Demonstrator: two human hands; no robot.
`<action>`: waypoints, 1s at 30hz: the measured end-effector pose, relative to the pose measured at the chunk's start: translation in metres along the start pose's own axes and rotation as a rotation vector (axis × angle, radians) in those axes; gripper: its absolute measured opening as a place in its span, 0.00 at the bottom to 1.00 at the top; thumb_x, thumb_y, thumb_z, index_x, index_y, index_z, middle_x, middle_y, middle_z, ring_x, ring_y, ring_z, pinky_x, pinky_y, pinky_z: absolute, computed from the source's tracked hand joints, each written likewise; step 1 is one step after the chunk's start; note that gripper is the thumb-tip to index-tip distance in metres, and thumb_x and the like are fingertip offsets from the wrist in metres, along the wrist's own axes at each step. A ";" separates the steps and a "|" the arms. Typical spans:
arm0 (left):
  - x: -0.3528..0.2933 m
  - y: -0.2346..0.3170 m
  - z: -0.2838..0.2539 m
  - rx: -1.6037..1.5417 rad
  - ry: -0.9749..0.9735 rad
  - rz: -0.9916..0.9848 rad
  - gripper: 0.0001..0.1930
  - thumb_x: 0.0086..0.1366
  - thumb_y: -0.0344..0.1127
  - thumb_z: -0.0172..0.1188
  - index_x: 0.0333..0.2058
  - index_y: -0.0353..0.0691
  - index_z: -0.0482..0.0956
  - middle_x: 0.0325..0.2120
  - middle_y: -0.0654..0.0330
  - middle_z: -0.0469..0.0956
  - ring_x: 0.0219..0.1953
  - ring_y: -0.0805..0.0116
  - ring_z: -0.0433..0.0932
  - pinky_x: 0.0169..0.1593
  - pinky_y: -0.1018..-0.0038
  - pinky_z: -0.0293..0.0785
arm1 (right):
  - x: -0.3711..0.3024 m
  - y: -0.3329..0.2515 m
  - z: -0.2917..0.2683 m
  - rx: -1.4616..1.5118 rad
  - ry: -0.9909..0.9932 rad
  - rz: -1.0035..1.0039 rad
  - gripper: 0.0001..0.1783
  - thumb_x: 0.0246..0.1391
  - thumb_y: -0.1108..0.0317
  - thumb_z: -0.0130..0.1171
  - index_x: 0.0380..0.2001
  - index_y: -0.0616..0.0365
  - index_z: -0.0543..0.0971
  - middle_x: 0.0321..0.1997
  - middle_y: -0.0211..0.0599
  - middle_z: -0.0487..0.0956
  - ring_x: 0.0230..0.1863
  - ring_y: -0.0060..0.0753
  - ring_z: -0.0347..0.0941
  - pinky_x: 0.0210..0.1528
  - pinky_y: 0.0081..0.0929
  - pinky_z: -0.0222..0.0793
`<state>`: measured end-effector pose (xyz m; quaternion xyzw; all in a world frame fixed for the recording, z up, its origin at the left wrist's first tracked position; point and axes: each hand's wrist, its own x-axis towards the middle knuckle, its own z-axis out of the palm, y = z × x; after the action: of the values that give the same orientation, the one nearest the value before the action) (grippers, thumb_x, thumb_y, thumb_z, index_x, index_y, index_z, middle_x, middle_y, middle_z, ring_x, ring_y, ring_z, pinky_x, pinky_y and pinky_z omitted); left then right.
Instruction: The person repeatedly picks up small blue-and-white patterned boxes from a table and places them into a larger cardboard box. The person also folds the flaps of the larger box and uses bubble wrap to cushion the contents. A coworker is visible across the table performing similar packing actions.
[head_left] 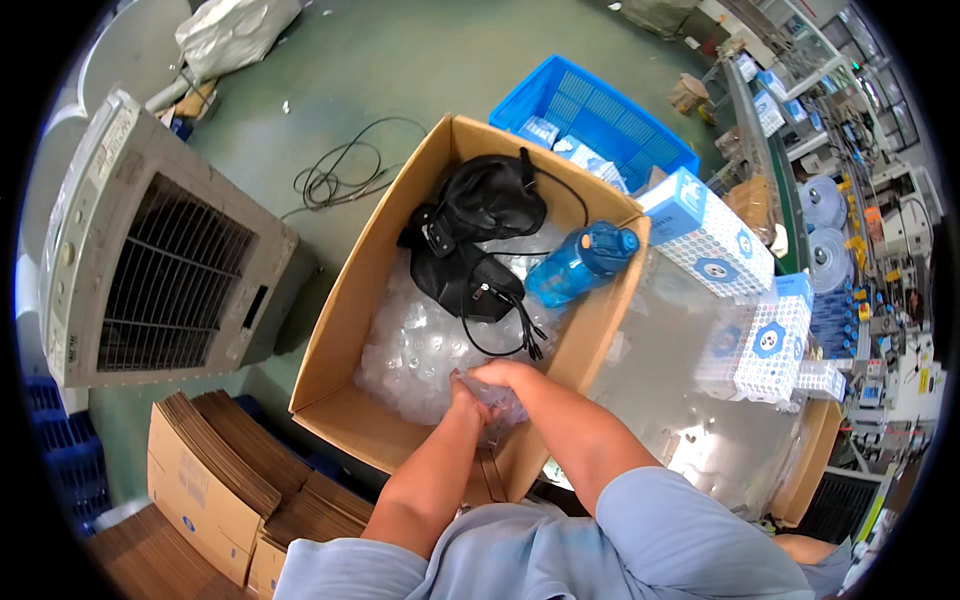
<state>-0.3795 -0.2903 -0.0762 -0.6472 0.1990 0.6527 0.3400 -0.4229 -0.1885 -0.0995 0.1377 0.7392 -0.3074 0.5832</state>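
Observation:
Both of my hands reach into an open cardboard box (345,310) lined with crumpled clear plastic bags (410,345). Close together at the box's near side, my left hand (470,402) and my right hand (503,374) are closed on a bunched piece of clear plastic (508,407). Some of the fingers are hidden by the hands and the film. Beyond them, a black bag (465,275) with cords and a zip lies on the plastic. A blue water bottle (575,268) leans at the box's right wall.
A grey air cooler (190,270) stands left, above stacked flat cartons (205,490). Behind the box is a blue crate (625,115). Patterned white-and-blue boxes (715,245) sit on the metal table (650,350) at right. A cable (345,170) coils on the floor. Another person's arm (805,548) shows lower right.

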 end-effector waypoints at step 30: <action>-0.043 -0.239 0.098 0.500 -0.440 0.913 0.23 0.70 0.41 0.43 0.59 0.35 0.63 0.51 0.53 0.70 0.51 0.58 0.72 0.52 0.63 0.71 | -0.221 0.210 -0.042 0.808 0.805 -0.390 0.34 0.49 0.50 0.62 0.55 0.60 0.72 0.53 0.41 0.76 0.53 0.33 0.71 0.53 0.29 0.66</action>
<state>-0.2838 -0.0650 0.0176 -0.2439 0.5318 0.7861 0.1996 -0.2755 0.0338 0.0536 0.3158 0.7382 -0.5889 0.0921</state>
